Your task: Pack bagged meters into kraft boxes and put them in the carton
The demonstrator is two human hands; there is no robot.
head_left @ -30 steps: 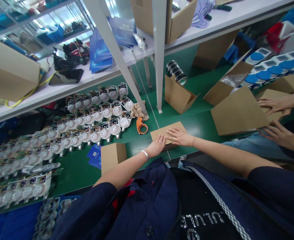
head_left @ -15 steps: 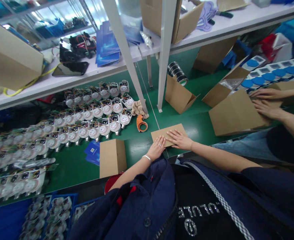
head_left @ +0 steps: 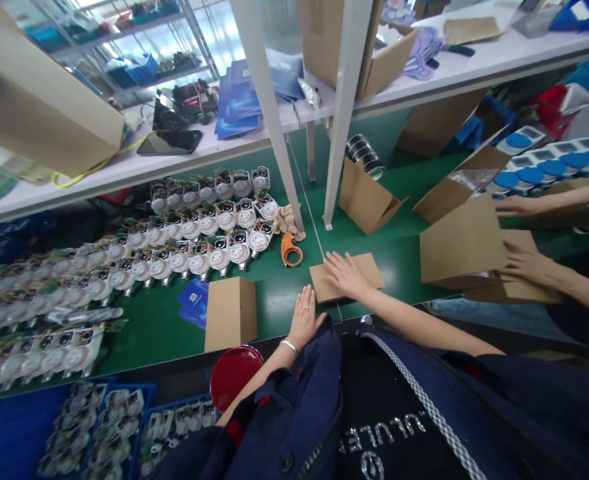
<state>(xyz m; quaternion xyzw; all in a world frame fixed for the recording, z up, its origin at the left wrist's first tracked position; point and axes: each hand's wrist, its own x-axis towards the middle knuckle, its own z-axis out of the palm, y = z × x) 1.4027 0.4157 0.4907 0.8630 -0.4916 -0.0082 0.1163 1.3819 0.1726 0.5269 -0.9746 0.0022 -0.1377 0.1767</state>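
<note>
**Eng:** Your right hand (head_left: 345, 275) lies flat, fingers spread, on the flattened cardboard box (head_left: 347, 277). Nothing gripped. Your left hand (head_left: 305, 316) is also open, palm down on the green table (head_left: 274, 300), just near-left of that box and off the cardboard.

**Op:** Where's the box exactly?

**Eng:** Flat on the table at the near edge, centre, right in front of you. Orange tape dispenser (head_left: 291, 249) sits just beyond its far-left corner, apart from it. A closed small carton (head_left: 231, 312) stands to your left, near the left hand, not touching.

**Op:** Anything else around?

**Eng:** Rows of meters (head_left: 174, 247) far left. On your right a co-worker's hands (head_left: 527, 263) are on a larger carton (head_left: 461, 243), well apart from yours.
</note>
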